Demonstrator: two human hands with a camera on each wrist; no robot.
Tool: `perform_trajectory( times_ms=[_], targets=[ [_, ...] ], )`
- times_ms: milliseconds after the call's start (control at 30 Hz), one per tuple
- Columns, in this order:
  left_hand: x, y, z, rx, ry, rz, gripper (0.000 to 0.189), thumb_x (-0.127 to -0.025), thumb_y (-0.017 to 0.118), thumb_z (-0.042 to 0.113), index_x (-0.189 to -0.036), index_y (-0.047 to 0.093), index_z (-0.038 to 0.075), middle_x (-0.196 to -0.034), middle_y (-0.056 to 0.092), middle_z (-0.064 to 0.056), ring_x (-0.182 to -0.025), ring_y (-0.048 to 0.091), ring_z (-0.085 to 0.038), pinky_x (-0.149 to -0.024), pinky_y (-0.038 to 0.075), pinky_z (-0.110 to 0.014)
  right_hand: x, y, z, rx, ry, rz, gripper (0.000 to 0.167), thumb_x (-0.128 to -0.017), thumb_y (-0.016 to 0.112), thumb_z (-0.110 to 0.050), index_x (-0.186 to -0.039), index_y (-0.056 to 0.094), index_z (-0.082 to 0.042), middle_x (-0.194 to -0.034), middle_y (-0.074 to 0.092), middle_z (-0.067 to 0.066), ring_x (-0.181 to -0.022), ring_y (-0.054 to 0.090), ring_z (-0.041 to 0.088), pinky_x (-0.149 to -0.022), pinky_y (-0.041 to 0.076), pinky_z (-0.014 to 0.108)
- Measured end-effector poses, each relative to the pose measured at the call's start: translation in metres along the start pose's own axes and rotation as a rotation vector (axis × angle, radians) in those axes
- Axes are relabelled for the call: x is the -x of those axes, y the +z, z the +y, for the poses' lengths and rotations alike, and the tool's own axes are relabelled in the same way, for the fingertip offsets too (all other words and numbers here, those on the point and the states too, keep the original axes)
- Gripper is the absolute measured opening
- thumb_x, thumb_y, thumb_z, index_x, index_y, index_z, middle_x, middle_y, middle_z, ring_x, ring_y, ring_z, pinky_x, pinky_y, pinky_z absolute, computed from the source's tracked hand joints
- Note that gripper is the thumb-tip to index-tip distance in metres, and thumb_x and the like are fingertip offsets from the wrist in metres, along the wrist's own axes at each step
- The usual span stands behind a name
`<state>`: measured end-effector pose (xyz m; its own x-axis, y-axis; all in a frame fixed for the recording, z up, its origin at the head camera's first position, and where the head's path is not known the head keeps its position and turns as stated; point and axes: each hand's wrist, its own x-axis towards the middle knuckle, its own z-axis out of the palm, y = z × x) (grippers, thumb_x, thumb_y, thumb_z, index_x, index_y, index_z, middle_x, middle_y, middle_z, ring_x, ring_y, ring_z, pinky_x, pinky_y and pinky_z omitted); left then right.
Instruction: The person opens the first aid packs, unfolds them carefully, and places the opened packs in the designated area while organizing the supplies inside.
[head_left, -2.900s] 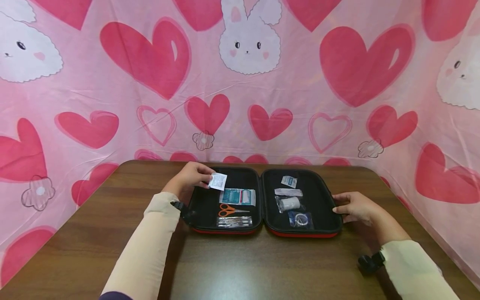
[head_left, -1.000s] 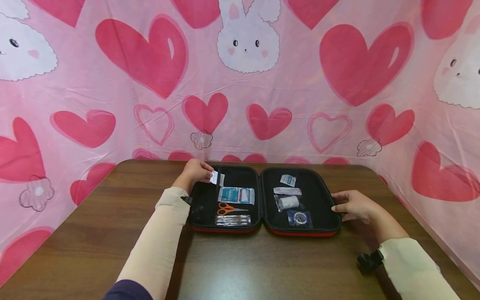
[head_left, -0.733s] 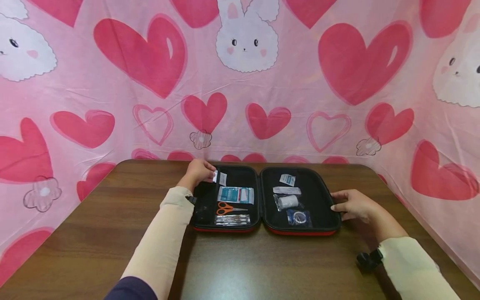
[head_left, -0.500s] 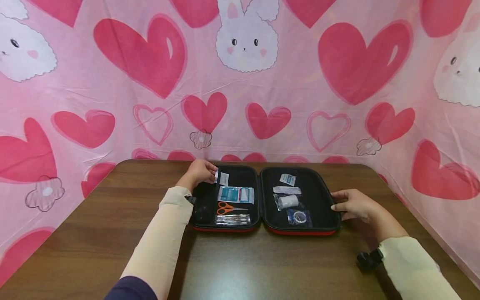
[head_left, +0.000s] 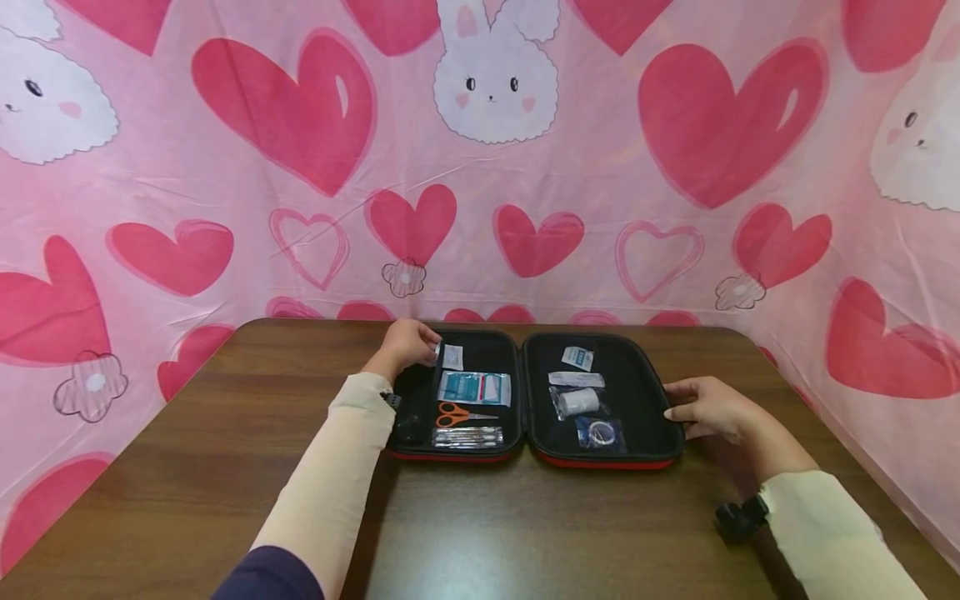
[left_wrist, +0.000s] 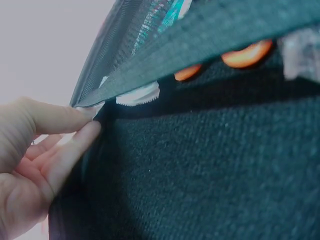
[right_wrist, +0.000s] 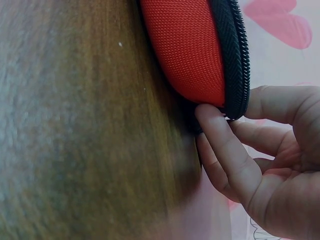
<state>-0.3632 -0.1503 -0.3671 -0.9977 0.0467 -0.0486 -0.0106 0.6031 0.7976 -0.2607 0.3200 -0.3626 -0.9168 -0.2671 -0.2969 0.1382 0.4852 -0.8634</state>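
Note:
A black-lined, red-shelled zip case (head_left: pixel 645 392) lies unfolded on the table. At the far left corner of its left half, my left hand (head_left: pixel 405 343) pinches a white sliver, apparently a small sachet, beside the band of a mesh pocket (left_wrist: pixel 215 57). A white sachet (head_left: pixel 452 357) shows in that pocket; its serrated edge sticks out below the band in the left wrist view. Below it are a teal packet (head_left: pixel 474 388), orange-handled scissors (head_left: pixel 448 414) and wrapped cotton swabs (head_left: pixel 468 437). My right hand (head_left: pixel 712 408) grips the case's right rim, fingers under the red shell (right_wrist: pixel 185 50).
In the right half lie a small white-and-blue sachet (head_left: pixel 578 358), a slim white packet (head_left: pixel 576 379), a wrapped white roll (head_left: pixel 579 402) and a roll in a blue wrapper (head_left: pixel 601 433). Wooden tabletop (head_left: pixel 450 533) surrounds the case; a pink heart-patterned cloth (head_left: pixel 480 183) hangs behind.
The left hand has carried a white sachet down to the left mesh pocket and shifted slightly right; part of a sachet now shows inside. The right hand has stayed on the rim.

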Motion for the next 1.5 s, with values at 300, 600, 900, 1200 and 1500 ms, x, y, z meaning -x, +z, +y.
perform_trajectory(
  times_ms=[300,600,900,1200,1500],
  targets=[
    [-0.003,0.004,0.004,-0.025,-0.026,0.025,0.02,-0.079,0.075,-0.003,-0.099,0.073,-0.004,-0.092,0.07,-0.016,-0.073,0.068,-0.022,-0.068,0.059,-0.034,0.0,-0.002,-0.002,0.023,-0.004,0.004,0.063,-0.09,0.065,0.001,-0.138,0.031,0.023,-0.131,0.045,0.037,-0.086,0.065,0.022,-0.077,0.057,0.044],
    [-0.003,0.009,-0.002,-0.036,0.053,0.001,0.032,-0.08,0.072,-0.004,-0.112,0.071,0.001,-0.103,0.07,-0.017,-0.09,0.065,-0.029,-0.079,0.057,-0.038,0.001,0.0,-0.002,0.014,-0.008,0.01,0.062,-0.089,0.065,0.001,-0.137,0.032,0.023,-0.129,0.047,0.035,-0.083,0.065,0.022,-0.073,0.058,0.042],
    [0.0,0.009,-0.002,-0.055,0.084,-0.045,0.037,-0.082,0.066,-0.005,-0.119,0.068,0.0,-0.108,0.066,-0.019,-0.093,0.06,-0.028,-0.082,0.056,-0.038,0.004,0.0,-0.005,0.005,0.004,0.011,0.063,-0.089,0.065,0.002,-0.138,0.031,0.023,-0.13,0.043,0.038,-0.085,0.065,0.022,-0.075,0.058,0.043],
    [0.003,0.008,-0.004,0.031,0.072,-0.086,0.041,-0.082,0.064,-0.01,-0.122,0.065,-0.004,-0.106,0.062,-0.019,-0.088,0.056,-0.027,-0.081,0.057,-0.04,0.005,0.0,-0.003,0.021,0.006,0.011,0.063,-0.089,0.066,0.002,-0.138,0.031,0.023,-0.129,0.044,0.038,-0.085,0.065,0.023,-0.075,0.058,0.044],
    [0.012,-0.007,0.0,-0.062,0.091,-0.11,0.042,-0.081,0.073,-0.003,-0.122,0.064,-0.003,-0.117,0.065,-0.021,-0.096,0.064,-0.03,-0.084,0.056,-0.041,0.004,0.003,-0.002,0.014,-0.003,0.028,0.062,-0.089,0.065,0.002,-0.137,0.031,0.023,-0.126,0.046,0.038,-0.085,0.066,0.022,-0.075,0.058,0.043]
  ],
)
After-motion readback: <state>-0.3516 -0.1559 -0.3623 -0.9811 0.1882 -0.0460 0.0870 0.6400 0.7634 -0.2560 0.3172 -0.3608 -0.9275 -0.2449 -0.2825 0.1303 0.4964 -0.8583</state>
